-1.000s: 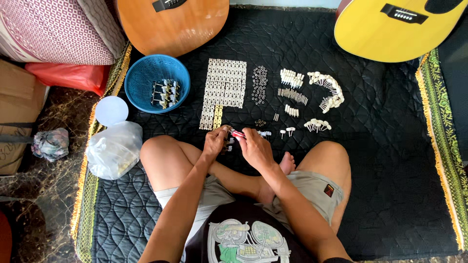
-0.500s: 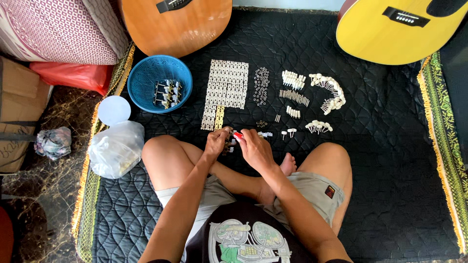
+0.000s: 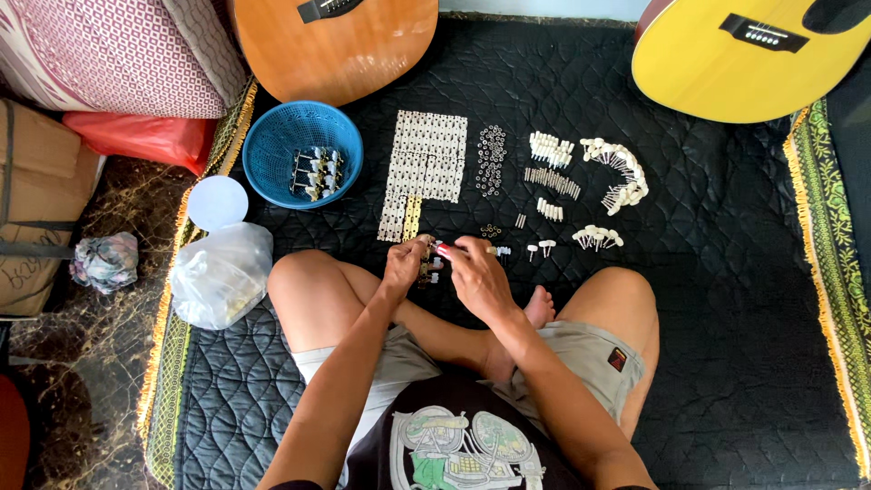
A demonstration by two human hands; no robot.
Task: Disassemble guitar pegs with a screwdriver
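While both hands meet, tuning peg [image 3: 426,265] sits inside left hand [image 3: 404,266] grip.

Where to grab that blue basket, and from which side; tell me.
Take the blue basket by its rim, probably at the near edge facing the left hand. It stands upright and open-topped, and the metal parts inside lie toward the right, so the rim is free. Coming from above and the near side avoids the orange guitar behind it and the white lid at its left.
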